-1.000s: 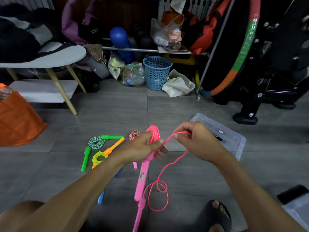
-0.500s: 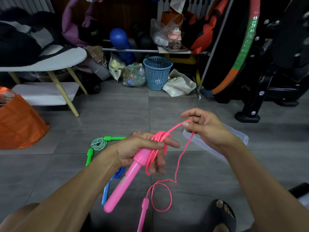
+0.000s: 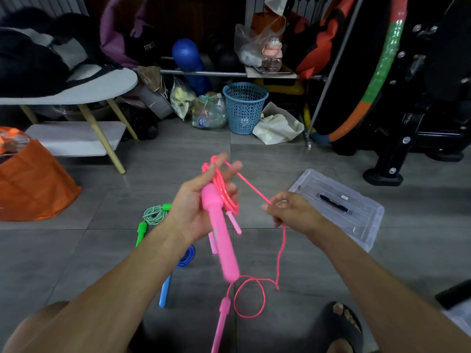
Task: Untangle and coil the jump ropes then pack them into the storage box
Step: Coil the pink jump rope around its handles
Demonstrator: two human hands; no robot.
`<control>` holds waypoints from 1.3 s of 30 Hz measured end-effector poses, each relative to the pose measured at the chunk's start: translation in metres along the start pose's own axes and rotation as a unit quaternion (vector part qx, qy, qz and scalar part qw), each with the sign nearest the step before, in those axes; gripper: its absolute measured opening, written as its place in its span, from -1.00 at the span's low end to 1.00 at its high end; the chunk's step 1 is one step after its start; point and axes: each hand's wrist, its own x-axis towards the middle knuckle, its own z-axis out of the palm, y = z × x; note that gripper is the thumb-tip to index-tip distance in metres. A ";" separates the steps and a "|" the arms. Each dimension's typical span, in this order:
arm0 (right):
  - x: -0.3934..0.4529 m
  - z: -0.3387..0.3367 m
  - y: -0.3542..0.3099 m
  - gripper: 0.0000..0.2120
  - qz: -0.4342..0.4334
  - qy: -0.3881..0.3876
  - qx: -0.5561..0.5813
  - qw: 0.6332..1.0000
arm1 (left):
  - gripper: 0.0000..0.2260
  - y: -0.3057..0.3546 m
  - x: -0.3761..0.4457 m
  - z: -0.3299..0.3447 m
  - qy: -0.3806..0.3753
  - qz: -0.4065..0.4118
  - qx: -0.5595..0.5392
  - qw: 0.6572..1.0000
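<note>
Glossy pink plastic handle [image 3: 221, 240], clear plastic box [image 3: 341, 207], matt grey floor tiles [image 3: 318, 253].

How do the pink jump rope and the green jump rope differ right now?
The pink jump rope is in the hands: the left hand holds one handle and the wound loops, the right hand pinches the cord. The green jump rope lies untouched on the floor.
The pink one is half coiled, its tail and second handle hanging loose; the green one is already bundled.
The pink cord is smooth, the green one speckled.
Neither is in the storage box.

Storage box [image 3: 356, 225] lies right of the hands; other ropes [image 3: 155, 215] left.
</note>
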 end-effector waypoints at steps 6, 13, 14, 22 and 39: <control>-0.002 -0.010 0.010 -0.87 -0.029 0.020 0.056 0.998 | -0.77 0.018 0.005 -0.007 0.051 0.066 -0.013 0.996; -0.015 0.000 -0.017 -0.77 -0.216 0.029 -0.291 0.931 | -0.71 0.013 0.006 -0.004 0.059 0.075 0.032 0.995; -0.017 0.004 -0.017 -0.78 -0.226 -0.003 -0.291 0.930 | -0.71 0.012 0.006 -0.002 0.056 0.073 0.032 0.995; -0.046 0.006 -0.037 -0.95 -0.211 -0.151 -0.073 0.963 | -0.82 -0.012 0.017 -0.009 0.105 0.025 0.372 0.922; -0.035 -0.019 -0.034 -0.75 -0.253 0.135 -0.006 0.958 | -0.57 -0.024 -0.005 0.001 -0.109 -0.244 0.429 0.863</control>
